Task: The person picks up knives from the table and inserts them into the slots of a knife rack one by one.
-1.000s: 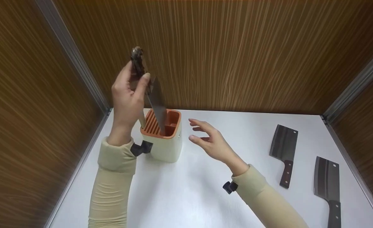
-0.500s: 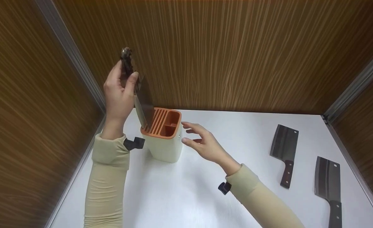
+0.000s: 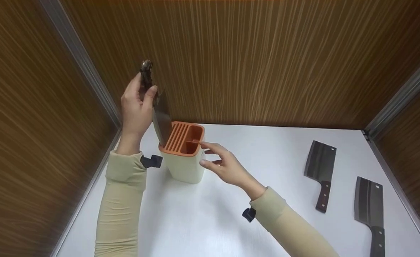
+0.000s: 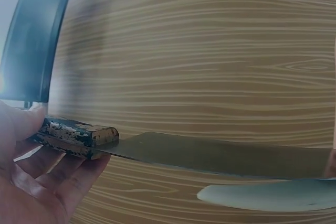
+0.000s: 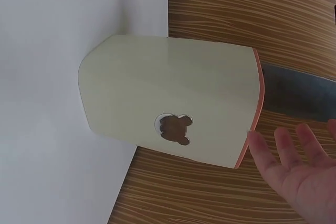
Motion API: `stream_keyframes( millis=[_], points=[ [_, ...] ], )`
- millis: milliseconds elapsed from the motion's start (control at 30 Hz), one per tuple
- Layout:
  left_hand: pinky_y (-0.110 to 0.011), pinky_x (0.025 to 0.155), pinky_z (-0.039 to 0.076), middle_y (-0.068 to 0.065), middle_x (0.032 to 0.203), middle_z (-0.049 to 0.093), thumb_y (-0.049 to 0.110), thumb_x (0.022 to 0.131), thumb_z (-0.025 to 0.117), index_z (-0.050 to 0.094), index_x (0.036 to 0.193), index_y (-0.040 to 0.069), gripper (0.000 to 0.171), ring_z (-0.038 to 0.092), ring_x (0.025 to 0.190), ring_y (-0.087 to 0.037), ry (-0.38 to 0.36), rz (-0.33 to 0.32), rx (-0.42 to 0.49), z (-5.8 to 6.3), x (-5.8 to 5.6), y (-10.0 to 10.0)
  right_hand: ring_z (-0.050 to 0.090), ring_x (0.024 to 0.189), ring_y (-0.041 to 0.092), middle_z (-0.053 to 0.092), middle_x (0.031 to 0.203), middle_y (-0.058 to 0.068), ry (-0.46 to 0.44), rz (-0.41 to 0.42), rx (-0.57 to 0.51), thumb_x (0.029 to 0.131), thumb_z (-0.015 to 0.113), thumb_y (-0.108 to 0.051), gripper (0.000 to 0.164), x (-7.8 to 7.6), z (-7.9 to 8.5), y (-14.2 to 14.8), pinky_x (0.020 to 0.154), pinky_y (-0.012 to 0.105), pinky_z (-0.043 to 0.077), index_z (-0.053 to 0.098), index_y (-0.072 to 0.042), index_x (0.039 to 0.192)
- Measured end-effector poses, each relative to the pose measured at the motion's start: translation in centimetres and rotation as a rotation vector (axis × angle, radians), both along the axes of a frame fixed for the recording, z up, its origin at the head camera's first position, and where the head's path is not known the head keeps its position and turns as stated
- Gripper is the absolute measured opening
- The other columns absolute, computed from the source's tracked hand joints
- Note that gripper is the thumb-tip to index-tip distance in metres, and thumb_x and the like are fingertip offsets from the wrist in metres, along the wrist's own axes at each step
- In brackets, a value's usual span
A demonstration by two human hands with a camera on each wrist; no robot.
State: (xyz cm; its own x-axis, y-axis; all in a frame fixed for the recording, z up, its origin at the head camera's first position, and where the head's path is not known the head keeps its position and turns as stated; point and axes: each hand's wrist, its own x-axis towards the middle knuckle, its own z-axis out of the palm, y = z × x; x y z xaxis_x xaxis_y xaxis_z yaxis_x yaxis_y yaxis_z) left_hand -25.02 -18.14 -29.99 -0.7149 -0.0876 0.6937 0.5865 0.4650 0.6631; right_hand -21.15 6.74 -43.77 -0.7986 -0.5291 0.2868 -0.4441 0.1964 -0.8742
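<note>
My left hand (image 3: 137, 107) grips a broad-bladed kitchen knife (image 4: 220, 156) by its worn, dark, flaking handle, thumb on one side and fingers beneath. The blade points down, its lower end at the leftmost slots of a knife holder (image 3: 185, 169). That holder is cream, with an orange slotted top and two square compartments on its right. A smooth pale handle (image 4: 268, 196) stands close beside the blade, partly hidden by it in the head view. My right hand (image 3: 228, 167) is at the holder's right side, fingers loosely spread, one fingertip at the orange rim in the right wrist view.
Two cleavers lie on the white table to the right, one with a reddish-brown handle (image 3: 319, 162) and one with a black handle (image 3: 368, 200). A wood-grain wall (image 3: 249, 64) rises behind the holder, and side panels stand left and right.
The left hand has carried the knife leftward, from over the holder's middle to its left slots, then slightly lower. The right hand has moved left to the holder's rim.
</note>
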Motion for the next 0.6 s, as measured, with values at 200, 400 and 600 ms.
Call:
stream_keyframes(
  millis=[200, 400, 600],
  points=[
    [-0.032, 0.089, 0.052, -0.016, 0.117, 0.061, 0.013, 0.100, 0.057, 0.053, 0.136, -0.003, 0.039, 0.060, 0.103, -0.020, -0.025, -0.006, -0.014, -1.4, -0.3, -0.3, 0.048, 0.127, 0.026, 0.047, 0.143, 0.016, -0.018, -0.010, 0.009, 0.097, 0.063, -0.017, 0.055, 0.2, -0.3, -0.2, 0.094, 0.046, 0.050, 0.043, -0.012, 0.148],
    [-0.038, 0.087, 0.052, -0.015, 0.116, 0.061, 0.013, 0.100, 0.057, 0.053, 0.136, -0.002, 0.039, 0.060, 0.101, -0.020, -0.063, -0.001, 0.000, -3.3, -0.4, -0.6, 0.048, 0.127, 0.032, 0.048, 0.141, 0.020, -0.015, -0.010, 0.019, 0.098, 0.062, -0.012, 0.053, 1.5, 1.5, -0.4, 0.094, 0.048, 0.049, 0.043, -0.003, 0.147],
    [-0.043, 0.087, 0.053, -0.017, 0.117, 0.061, 0.011, 0.100, 0.057, 0.051, 0.137, -0.001, 0.040, 0.061, 0.102, -0.023, -0.118, -0.005, 0.017, -5.0, -0.5, -0.8, 0.049, 0.126, 0.032, 0.049, 0.139, 0.018, -0.020, -0.007, 0.006, 0.097, 0.062, -0.010, 0.052, 2.5, 2.8, -0.4, 0.094, 0.049, 0.049, 0.044, -0.001, 0.145]
  ],
)
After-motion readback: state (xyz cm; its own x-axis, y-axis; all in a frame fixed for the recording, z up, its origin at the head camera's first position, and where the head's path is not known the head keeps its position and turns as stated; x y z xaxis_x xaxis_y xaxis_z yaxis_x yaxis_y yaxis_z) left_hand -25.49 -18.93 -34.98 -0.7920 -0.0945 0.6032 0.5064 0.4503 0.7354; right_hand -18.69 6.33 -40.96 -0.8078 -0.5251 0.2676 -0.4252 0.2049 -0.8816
